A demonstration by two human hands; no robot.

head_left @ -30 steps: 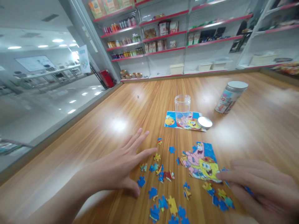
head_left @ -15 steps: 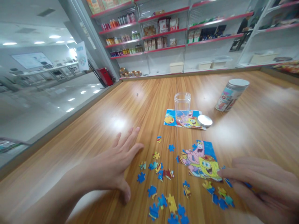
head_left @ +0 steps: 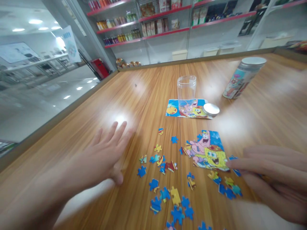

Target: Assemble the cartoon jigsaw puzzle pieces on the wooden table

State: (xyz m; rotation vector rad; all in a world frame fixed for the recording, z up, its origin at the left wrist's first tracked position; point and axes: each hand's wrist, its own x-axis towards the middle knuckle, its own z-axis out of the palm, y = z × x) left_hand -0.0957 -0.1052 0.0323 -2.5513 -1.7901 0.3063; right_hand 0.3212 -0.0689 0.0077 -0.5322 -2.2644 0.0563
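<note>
My left hand (head_left: 103, 156) is open with fingers spread, over the tabletop left of the loose jigsaw pieces (head_left: 155, 185); it holds nothing. At the lower right, my right hand (head_left: 275, 179) has its index finger stretched to the lower right edge of a partly joined jigsaw puzzle (head_left: 213, 151). The puzzle shows a pink starfish and a yellow sponge character. Blue pieces (head_left: 234, 158) lie by that hand, some partly hidden under its fingers. Several more loose pieces, blue and yellow, lie below the joined part and to its left.
Beyond the puzzle, a clear open jar (head_left: 186, 88) stands on a printed picture sheet (head_left: 171, 108), with a silver lid (head_left: 211, 109) at its right end. A closed printed can (head_left: 243, 78) stands farther right. Stocked shelves (head_left: 165, 32) rise behind the wooden table (head_left: 144, 86).
The view has tilted downward, so more pieces show near the bottom. My left hand has drawn left, farther from the loose pieces. My right index finger stays at the puzzle's edge.
</note>
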